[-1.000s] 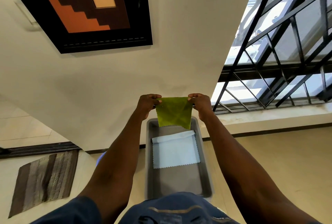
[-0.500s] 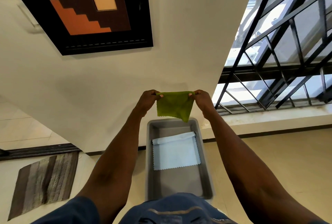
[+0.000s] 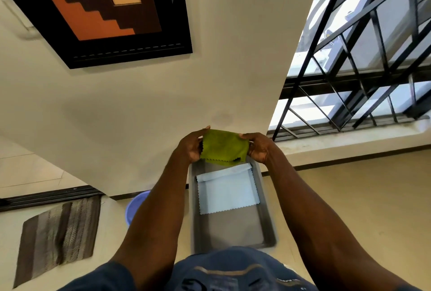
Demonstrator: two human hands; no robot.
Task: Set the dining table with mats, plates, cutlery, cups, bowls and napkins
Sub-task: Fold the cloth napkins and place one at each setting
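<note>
A green napkin (image 3: 222, 147) with zigzag edges is stretched between both hands, folded over so its lower edge hangs just above a grey tray (image 3: 268, 227). My left hand (image 3: 190, 146) pinches its left side and my right hand (image 3: 257, 147) pinches its right side. A pale blue napkin (image 3: 227, 191) lies flat in the far half of the tray, its top edge rolled over. The tray's near half is bare.
The tray sits on a beige floor below me. A purple basin (image 3: 135, 206) shows left of my left arm. A striped brown mat (image 3: 58, 234) lies at the left. A cream wall with a framed picture (image 3: 105, 11) stands ahead, a barred window (image 3: 361, 69) to the right.
The green napkin hung open by its top corners before; now it is folded shorter, and my hands have closed in around its sides.
</note>
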